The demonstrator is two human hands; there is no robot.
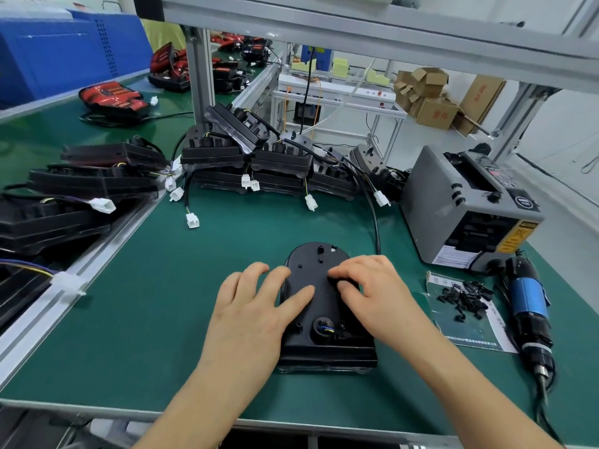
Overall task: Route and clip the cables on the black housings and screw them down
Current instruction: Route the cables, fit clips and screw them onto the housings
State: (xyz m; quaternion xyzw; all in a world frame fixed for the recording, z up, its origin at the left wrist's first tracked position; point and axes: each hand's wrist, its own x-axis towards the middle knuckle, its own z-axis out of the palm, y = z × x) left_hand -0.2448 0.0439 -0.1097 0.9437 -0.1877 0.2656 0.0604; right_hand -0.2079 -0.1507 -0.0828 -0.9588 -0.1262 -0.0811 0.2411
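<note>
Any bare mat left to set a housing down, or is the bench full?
Bare mat left of the left hand, up to the rail, and between the near housing and the stacked housings. Right side crowded: clips, screwdriver, tape dispenser.

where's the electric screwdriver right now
In the head view the electric screwdriver lies on the green mat at the far right, just right of the black clips on their paper sheet and nearer than the grey tape dispenser.

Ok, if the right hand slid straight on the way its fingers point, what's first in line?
Probably the left hand: its fingertips rest on the black housing right ahead, only bare housing between.
</note>
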